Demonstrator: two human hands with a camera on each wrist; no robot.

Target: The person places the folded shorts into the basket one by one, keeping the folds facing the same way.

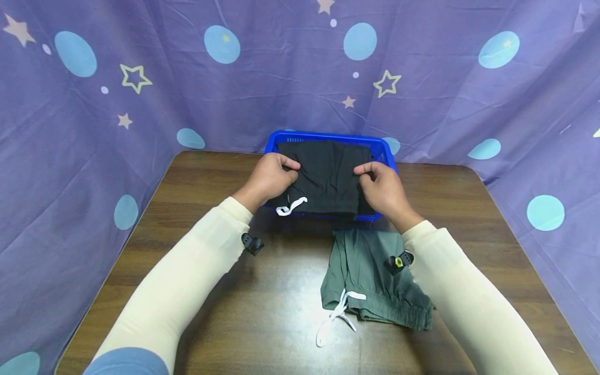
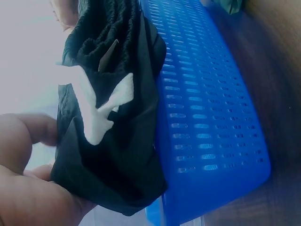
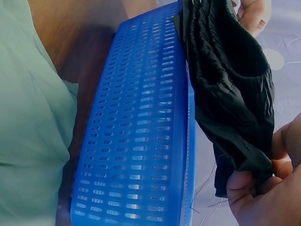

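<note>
Black shorts (image 1: 328, 172) with a white drawstring (image 2: 94, 108) lie folded over the blue basket (image 1: 330, 136), their elastic waistband toward the near side. My left hand (image 1: 272, 178) pinches the left edge of the shorts between thumb and fingers. On the opposite edge my right hand (image 1: 382, 190) pinches the cloth the same way. In the right wrist view the gathered waistband bunches over the rim of the basket (image 3: 131, 122), with the right hand (image 3: 273, 179) gripping one corner. The inside of the basket is mostly hidden under the black cloth.
Green shorts (image 1: 375, 276) with a white drawstring (image 1: 338, 312) lie on the wooden table (image 1: 262, 312) in front of the basket, partly under the right forearm. Behind the table hangs a purple curtain (image 1: 290, 78) with stars and blue spots.
</note>
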